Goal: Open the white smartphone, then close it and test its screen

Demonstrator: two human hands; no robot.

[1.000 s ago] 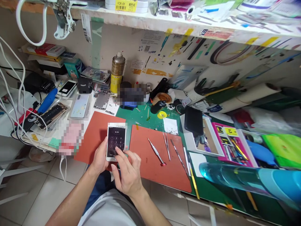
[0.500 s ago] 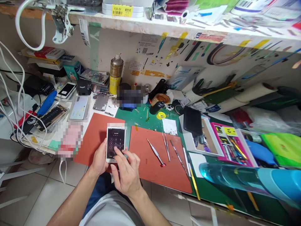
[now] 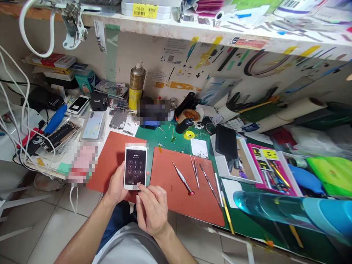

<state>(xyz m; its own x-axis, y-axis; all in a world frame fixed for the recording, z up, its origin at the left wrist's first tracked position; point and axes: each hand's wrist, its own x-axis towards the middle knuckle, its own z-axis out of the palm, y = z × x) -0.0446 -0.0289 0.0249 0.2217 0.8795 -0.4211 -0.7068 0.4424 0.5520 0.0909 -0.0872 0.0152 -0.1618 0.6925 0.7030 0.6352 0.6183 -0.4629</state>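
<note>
My left hand (image 3: pixel 117 185) holds a white smartphone (image 3: pixel 135 167) upright over the front edge of the bench, thumb on its left side. Its screen is lit and shows a number keypad. My right hand (image 3: pixel 152 208) is just below the phone, fingers curled, with the index fingertip touching the phone's bottom edge near the home button. Two red-brown mats (image 3: pixel 176 183) lie under and beside the phone on a green cutting mat (image 3: pixel 176 137).
Several metal tools (image 3: pixel 183 178) and tweezers (image 3: pixel 194 169) lie on the right mat. A spray can (image 3: pixel 136 85), a black phone (image 3: pixel 226 141), opened phones (image 3: pixel 59 134) and white cables (image 3: pixel 16 121) crowd the bench. A blue plastic object (image 3: pixel 291 211) juts in at right.
My right index finger has slid down from the keypad digits to the phone's bottom edge, and the right hand has drawn back toward me. The left hand and phone stayed put.
</note>
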